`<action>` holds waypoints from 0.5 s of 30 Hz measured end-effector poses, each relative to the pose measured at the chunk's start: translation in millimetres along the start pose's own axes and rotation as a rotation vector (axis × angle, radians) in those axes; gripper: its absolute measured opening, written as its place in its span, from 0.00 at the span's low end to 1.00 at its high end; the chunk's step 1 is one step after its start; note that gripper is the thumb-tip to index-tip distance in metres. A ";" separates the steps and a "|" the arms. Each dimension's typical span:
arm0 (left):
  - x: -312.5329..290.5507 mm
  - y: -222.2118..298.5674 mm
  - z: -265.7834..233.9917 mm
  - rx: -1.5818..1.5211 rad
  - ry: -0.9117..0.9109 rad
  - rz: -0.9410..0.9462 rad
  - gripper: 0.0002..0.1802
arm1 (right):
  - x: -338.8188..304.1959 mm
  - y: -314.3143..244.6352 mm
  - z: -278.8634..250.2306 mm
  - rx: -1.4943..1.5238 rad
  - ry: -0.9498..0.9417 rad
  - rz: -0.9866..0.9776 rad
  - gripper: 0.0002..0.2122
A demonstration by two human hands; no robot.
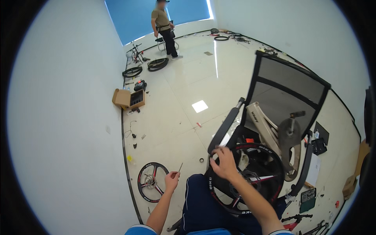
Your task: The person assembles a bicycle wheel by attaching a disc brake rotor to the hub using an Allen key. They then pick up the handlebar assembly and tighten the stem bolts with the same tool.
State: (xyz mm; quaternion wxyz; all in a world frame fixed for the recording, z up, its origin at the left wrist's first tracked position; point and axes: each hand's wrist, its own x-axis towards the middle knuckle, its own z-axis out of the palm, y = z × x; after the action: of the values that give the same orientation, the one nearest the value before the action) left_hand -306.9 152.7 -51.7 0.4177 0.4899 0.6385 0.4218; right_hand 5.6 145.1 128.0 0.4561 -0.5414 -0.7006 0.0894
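A black bicycle wheel [262, 156] with red-striped spokes rests on my lap, leaning on the seat of a black mesh office chair [290, 84]. My right hand [224, 161] grips the wheel's rim at its upper left. Out to the left, my left hand [172, 181] pinches a thin metal tool [180, 167] that points up. A beige bicycle frame [270, 127] with crank and pedal lies on the chair behind the wheel.
A second spoked wheel [152, 181] lies on the white tiled floor by the left wall. Farther off are an open cardboard box [129, 98], two tyres [145, 67], small parts, and a person [164, 27] standing near a blue blind. Tools and parts lie at the right.
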 end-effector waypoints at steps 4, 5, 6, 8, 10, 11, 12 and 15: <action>-69.0 90.2 35.4 -0.081 -0.061 0.211 0.10 | -91.0 -11.9 -49.2 0.329 -0.110 0.414 0.09; -89.4 108.6 53.6 -0.099 -0.097 0.258 0.11 | -108.5 -15.9 -58.9 0.465 -0.149 0.626 0.08; -110.2 126.7 83.9 -0.147 -0.181 0.290 0.11 | -132.8 -4.2 -58.4 0.613 0.011 0.632 0.09; -158.3 159.7 125.4 -0.054 -0.332 0.417 0.09 | -165.6 1.7 -79.7 0.957 0.069 0.848 0.09; -184.5 176.2 155.0 0.089 -0.485 0.649 0.07 | -201.3 11.6 -103.9 1.147 0.173 0.949 0.08; -188.8 182.0 166.7 0.098 -0.556 0.775 0.06 | -217.6 17.5 -111.0 1.187 0.256 0.955 0.08; -190.2 185.8 173.3 0.199 -0.675 0.889 0.05 | -236.0 19.4 -118.2 1.002 0.337 0.903 0.08; -204.7 183.9 192.4 0.252 -0.922 1.019 0.02 | -271.4 2.9 -155.5 0.365 0.306 0.671 0.13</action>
State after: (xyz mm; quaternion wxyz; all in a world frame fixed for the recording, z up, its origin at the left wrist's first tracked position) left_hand -39.6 7.6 90.3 0.3361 0.9020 0.1310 0.2371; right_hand 121.4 -139.1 67.4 0.5892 -0.6572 -0.3819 0.2742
